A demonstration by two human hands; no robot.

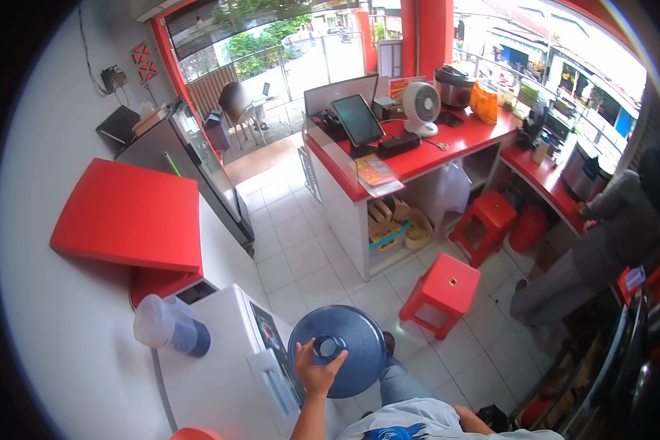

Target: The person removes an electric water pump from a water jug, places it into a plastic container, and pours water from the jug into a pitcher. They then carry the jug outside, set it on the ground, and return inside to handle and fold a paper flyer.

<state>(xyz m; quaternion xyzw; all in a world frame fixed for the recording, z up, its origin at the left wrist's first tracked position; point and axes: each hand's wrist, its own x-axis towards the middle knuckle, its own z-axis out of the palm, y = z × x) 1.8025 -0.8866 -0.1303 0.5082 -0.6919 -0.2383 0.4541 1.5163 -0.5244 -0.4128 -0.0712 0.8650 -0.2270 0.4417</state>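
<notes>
A red-topped counter stands at 1 o'clock. A white appliance fills 7 o'clock, with the blue jug just beside it at 6 o'clock. A red stool stands at 4 o'clock, a plastic pitcher at 8 o'clock. The left hand is open over the jug's top, splayed about its neck; the right hand's state I cannot tell.

Blue water jug — smooth, glossy plastic; red stool — plastic, slight sheen; countertop smooth, glossy.
</notes>
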